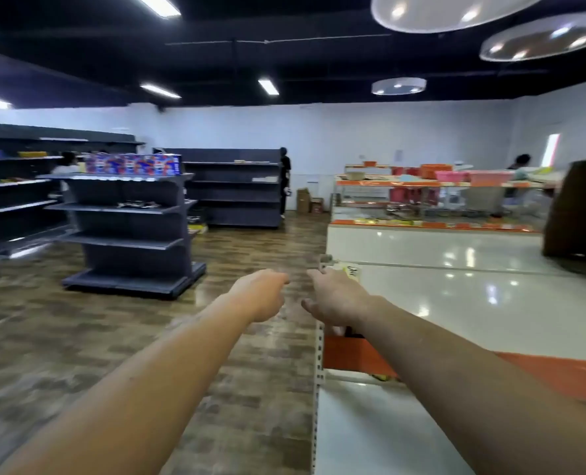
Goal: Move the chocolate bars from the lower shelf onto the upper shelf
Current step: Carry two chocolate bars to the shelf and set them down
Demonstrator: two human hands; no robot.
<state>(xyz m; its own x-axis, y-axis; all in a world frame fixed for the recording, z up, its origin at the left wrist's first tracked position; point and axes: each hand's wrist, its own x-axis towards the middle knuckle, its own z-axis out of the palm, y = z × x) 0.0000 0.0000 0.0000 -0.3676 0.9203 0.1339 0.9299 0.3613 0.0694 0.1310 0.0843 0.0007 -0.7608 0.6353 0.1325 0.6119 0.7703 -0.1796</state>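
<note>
My two arms are bare from the lower edge of view right out to the wrists; no sleeve, cuff, watch or band shows on either forearm. My left hand (262, 294) and my right hand (336, 298) wear no gloves and no rings that I can make out. Motion blur hides the finer detail of my fingers.

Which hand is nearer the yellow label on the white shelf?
Right. The right hand reaches just below and left of the yellow label; the left hand hovers over the floor, farther left.
</note>
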